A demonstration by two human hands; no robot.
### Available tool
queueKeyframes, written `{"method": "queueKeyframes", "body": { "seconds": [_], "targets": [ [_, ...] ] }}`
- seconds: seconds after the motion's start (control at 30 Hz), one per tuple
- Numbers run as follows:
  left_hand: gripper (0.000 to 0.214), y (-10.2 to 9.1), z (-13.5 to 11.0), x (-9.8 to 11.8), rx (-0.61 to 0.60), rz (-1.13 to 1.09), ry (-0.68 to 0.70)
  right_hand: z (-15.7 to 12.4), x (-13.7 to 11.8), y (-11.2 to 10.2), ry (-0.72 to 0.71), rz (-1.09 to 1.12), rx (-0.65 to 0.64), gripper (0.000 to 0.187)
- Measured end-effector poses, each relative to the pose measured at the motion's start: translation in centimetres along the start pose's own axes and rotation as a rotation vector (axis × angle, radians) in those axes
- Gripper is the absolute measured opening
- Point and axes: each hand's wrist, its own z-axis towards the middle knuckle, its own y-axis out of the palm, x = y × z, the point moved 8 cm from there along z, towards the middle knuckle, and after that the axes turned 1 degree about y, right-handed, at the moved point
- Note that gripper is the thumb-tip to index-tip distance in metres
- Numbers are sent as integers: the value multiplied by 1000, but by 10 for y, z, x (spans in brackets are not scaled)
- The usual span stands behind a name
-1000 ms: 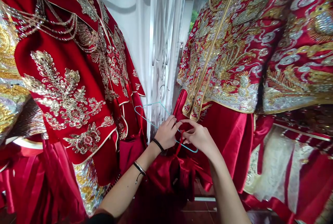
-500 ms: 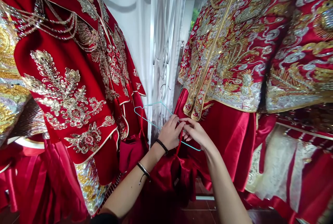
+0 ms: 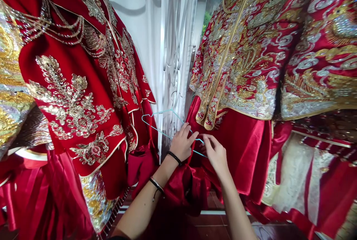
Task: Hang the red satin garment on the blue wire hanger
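Observation:
A thin light-blue wire hanger (image 3: 158, 121) hangs low in the gap between two rows of garments. My left hand (image 3: 182, 144), with dark bracelets on the wrist, is closed on the hanger's lower bar. My right hand (image 3: 215, 153) pinches that bar and a fold of red satin fabric (image 3: 189, 188) that drapes down beneath both hands. What lies between the fingertips is too small to make out.
Red jackets with gold and silver embroidery hang at the left (image 3: 80, 95) and right (image 3: 245, 57). A red satin skirt (image 3: 245, 147) hangs under the right jacket. Behind the gap are a white curtain (image 3: 139, 20) and a white metal grille (image 3: 175, 46). Dark red floor tiles (image 3: 212, 225) show below.
Both hands have shifted slightly along the hanger's bar, the right hand dropping a little lower and to the right. The red fabric below hangs a bit lower.

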Motion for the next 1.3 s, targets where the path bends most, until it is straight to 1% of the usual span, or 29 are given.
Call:
{"method": "queueKeyframes", "body": {
  "seconds": [0.07,0.1,0.13,0.2,0.23,0.3,0.33,0.4,0.5,0.6,0.67,0.73,0.8,0.93,1.0,1.07,1.17,1.23,1.3],
  "targets": [
    [53,1,1,1,11,0,-2,-16,30,-8,100,144,84,50],
    [53,1,1,2,17,-2,0,-26,51,-11,169,204,120,54],
    [53,1,1,2,24,-5,2,-38,74,-11,244,255,138,57],
    [53,1,2,3,33,-17,6,-62,117,-6,355,281,124,54],
    [53,2,2,3,36,-25,6,-73,137,4,405,267,29,50],
    [54,2,2,2,41,-36,5,-97,171,23,509,182,-120,46],
    [53,2,2,2,45,-39,5,-108,183,31,537,118,-179,44],
    [53,2,3,3,53,-41,10,-120,194,42,504,-11,-223,39],
    [53,1,4,3,57,-45,14,-129,198,51,444,-231,-238,29],
    [53,-1,4,2,54,-51,8,-134,204,53,488,-407,-260,17],
    [54,-2,4,3,48,-51,5,-134,206,53,508,-451,-262,11],
    [54,-3,4,3,40,-48,-1,-131,204,50,514,-423,-236,7],
    [54,-3,4,3,36,-44,-5,-125,199,44,532,-300,-187,9],
    [54,-2,5,4,35,-38,-4,-114,182,33,631,188,-95,23],
    [55,-1,5,4,37,-39,-8,-112,170,27,668,362,-63,29],
    [56,0,5,4,38,-43,-13,-114,158,23,692,481,-78,30],
    [57,1,5,3,34,-58,-19,-121,141,21,748,656,-126,24],
    [57,1,6,3,32,-66,-22,-123,130,18,786,734,-150,20],
    [58,0,6,4,31,-62,-23,-118,117,11,765,782,-152,17]
  ]
}}
